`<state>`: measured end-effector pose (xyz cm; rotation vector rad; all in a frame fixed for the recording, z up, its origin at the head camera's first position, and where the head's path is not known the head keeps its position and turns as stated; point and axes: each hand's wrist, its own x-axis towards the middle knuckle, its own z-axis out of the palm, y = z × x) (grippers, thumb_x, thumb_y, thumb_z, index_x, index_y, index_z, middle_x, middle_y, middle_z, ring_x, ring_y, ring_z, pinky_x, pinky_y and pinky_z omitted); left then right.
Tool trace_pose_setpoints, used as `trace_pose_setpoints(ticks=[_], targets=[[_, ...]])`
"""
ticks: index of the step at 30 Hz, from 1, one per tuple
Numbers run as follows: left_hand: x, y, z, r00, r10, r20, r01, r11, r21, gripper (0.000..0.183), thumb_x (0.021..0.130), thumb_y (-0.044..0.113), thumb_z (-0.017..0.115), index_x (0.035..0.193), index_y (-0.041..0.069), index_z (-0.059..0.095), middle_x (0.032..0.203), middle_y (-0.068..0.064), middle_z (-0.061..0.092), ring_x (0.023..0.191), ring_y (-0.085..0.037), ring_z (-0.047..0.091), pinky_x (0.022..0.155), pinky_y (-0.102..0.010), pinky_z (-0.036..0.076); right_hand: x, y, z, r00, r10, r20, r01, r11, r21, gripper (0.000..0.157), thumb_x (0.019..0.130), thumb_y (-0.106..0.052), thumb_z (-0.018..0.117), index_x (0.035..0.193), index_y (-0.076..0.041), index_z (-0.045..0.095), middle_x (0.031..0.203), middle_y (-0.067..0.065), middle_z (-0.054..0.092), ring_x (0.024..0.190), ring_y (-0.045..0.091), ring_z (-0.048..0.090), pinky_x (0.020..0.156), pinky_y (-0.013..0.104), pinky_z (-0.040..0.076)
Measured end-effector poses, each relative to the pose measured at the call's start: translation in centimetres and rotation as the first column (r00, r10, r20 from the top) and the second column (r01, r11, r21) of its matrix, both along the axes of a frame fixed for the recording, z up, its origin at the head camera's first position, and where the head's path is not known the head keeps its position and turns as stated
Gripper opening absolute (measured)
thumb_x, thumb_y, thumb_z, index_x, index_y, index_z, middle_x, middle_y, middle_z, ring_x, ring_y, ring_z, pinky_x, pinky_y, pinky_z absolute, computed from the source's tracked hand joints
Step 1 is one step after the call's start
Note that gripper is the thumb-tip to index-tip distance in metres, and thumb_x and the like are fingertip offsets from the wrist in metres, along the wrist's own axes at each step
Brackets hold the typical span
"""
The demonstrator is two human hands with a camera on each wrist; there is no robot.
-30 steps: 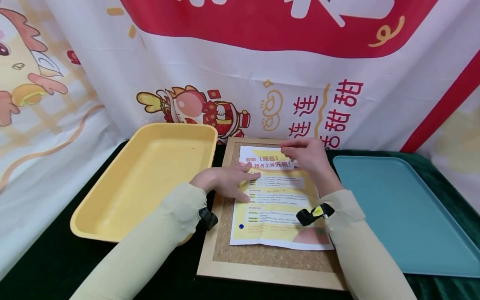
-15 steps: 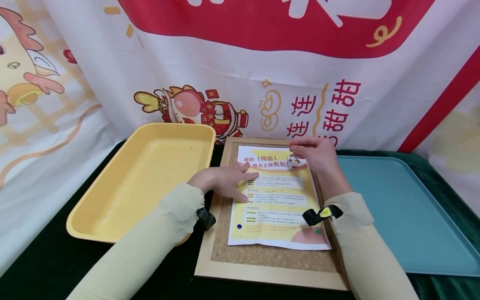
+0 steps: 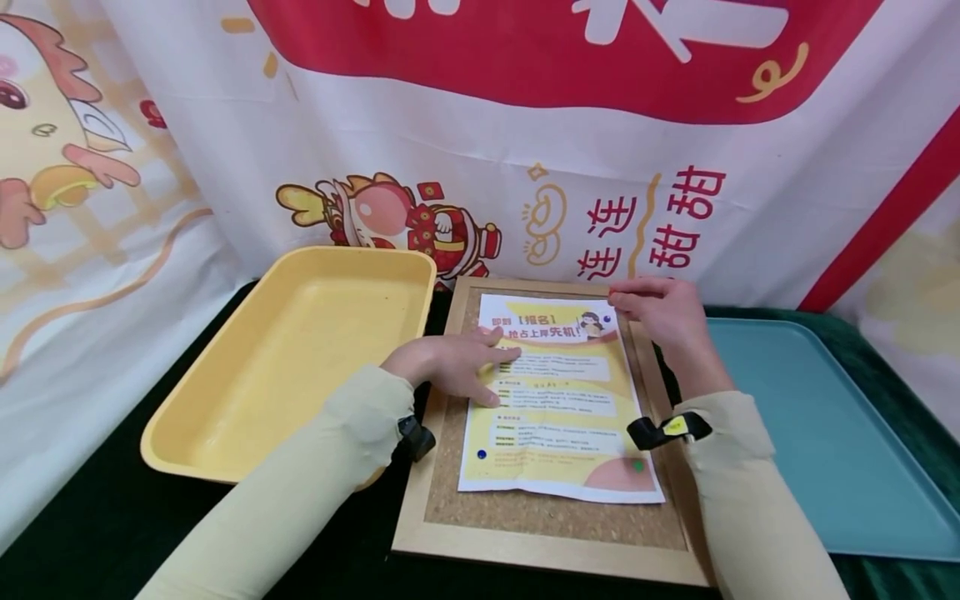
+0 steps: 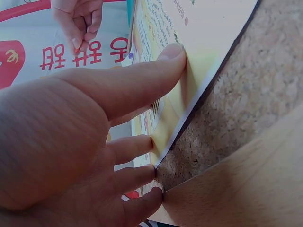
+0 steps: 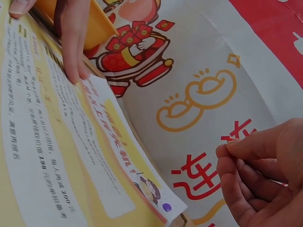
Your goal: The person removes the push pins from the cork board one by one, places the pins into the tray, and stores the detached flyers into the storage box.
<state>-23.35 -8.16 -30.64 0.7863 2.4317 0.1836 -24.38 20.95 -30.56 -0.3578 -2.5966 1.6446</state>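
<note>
A printed yellow-and-white flyer (image 3: 555,392) lies on a wood-framed corkboard (image 3: 480,507). My left hand (image 3: 452,364), fingers spread, rests over the flyer's left edge; its thumb and fingertips touch the paper in the left wrist view. At the flyer's upper right corner, my right hand (image 3: 667,321) pinches a small red pin (image 3: 612,292), mostly covered by the fingertips. A blue pin (image 3: 482,454) sits at the flyer's lower left and a green pin (image 3: 638,466) at its lower right. Near the top right corner is a purple-blue pin (image 5: 166,207).
A deep yellow tray (image 3: 300,358) stands left of the board, and a flat blue-green tray (image 3: 832,433) lies to the right. Dark green cloth (image 3: 315,550) covers the table. Behind hangs a printed white-and-red banner (image 3: 465,125).
My right hand has moved right along the flyer's top with the red pin, uncovering the purple-blue pin and the printed figure. My left hand has stayed on the paper.
</note>
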Motion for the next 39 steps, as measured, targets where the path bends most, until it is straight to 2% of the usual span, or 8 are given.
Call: trace_pose_setpoints(ticks=[6,13,17,23,26,29,34,39], targets=[[0.1,0.1,0.0,1.000,0.004,0.003,-0.004,1.000,-0.006,0.080,0.104,0.043,0.067,0.170,0.031,0.023,0.181,-0.007,0.000,0.169,-0.030,-0.003,0.136,-0.051,0.009,-0.3,1.2,-0.3,0.999,-0.039,0.002,0.039,0.999,-0.010,0.039,0.102,-0.031,0.073,0.137,-0.013,0.073,0.145,0.009,0.062,0.120,0.023,0.056,0.113,0.044,0.051],[0.1,0.2,0.1,1.000,0.004,0.003,-0.004,1.000,-0.003,0.080,0.104,0.042,0.067,0.170,0.031,0.024,0.181,-0.007,0.001,0.169,-0.030,-0.003,0.136,-0.051,0.009,-0.4,1.9,-0.7,0.998,-0.060,0.025,0.060,0.998,-0.025,0.039,0.102,-0.029,0.072,0.137,-0.012,0.072,0.149,0.010,0.059,0.122,0.022,0.057,0.115,0.043,0.051],[0.1,0.1,0.0,1.000,-0.001,0.005,0.001,1.000,-0.005,0.080,0.104,0.042,0.067,0.170,0.030,0.024,0.181,-0.007,0.000,0.169,-0.030,-0.003,0.136,-0.050,0.009,-0.5,2.2,-1.0,0.998,-0.055,0.016,0.056,0.998,-0.023,0.039,0.103,-0.030,0.072,0.137,-0.012,0.073,0.141,0.007,0.063,0.114,0.019,0.061,0.113,0.041,0.053],[0.0,0.1,0.0,1.000,0.002,0.005,-0.002,1.000,-0.003,0.080,0.104,0.043,0.067,0.170,0.030,0.024,0.181,-0.006,0.001,0.169,-0.029,-0.003,0.136,-0.050,0.009,-0.7,3.2,-1.3,0.997,-0.075,0.011,0.076,0.997,-0.033,0.042,0.101,-0.035,0.073,0.137,-0.012,0.072,0.124,-0.001,0.067,0.104,0.013,0.065,0.102,0.031,0.057],[0.0,0.1,0.0,1.000,0.002,0.003,-0.002,1.000,-0.004,0.081,0.104,0.043,0.067,0.170,0.030,0.024,0.181,-0.006,0.001,0.169,-0.029,-0.003,0.136,-0.050,0.009,-0.9,3.6,-1.4,0.996,-0.091,0.019,0.092,0.995,-0.036,0.043,0.102,-0.034,0.073,0.139,-0.013,0.072,0.127,-0.001,0.067,0.103,0.012,0.065,0.094,0.023,0.056],[0.0,0.1,0.0,1.000,0.001,0.003,-0.001,1.000,-0.005,0.081,0.104,0.043,0.067,0.170,0.030,0.024,0.181,-0.006,0.001,0.169,-0.029,-0.003,0.136,-0.050,0.008,-0.9,4.0,-1.5,0.995,-0.102,0.017,0.103,0.994,-0.033,0.044,0.103,-0.034,0.072,0.140,-0.012,0.071,0.132,0.002,0.066,0.103,0.011,0.064,0.091,0.020,0.056],[0.0,0.1,0.0,1.000,-0.002,0.004,0.002,1.000,-0.007,0.081,0.104,0.043,0.067,0.170,0.030,0.023,0.181,-0.006,0.000,0.169,-0.030,-0.004,0.136,-0.050,0.008,-0.8,4.7,-1.6,0.993,-0.113,0.020,0.114,0.993,-0.036,0.046,0.103,-0.037,0.071,0.141,-0.013,0.070,0.132,0.002,0.065,0.104,0.012,0.064,0.099,0.026,0.057],[-0.1,0.1,0.0,1.000,-0.003,0.007,0.003,1.000,-0.003,0.081,0.104,0.043,0.067,0.170,0.030,0.023,0.181,-0.006,-0.001,0.169,-0.031,-0.004,0.136,-0.051,0.007,-0.7,5.3,-1.6,0.992,-0.120,0.032,0.122,0.992,-0.045,0.048,0.102,-0.039,0.071,0.142,-0.013,0.069,0.123,-0.003,0.067,0.103,0.010,0.064,0.108,0.035,0.056]])
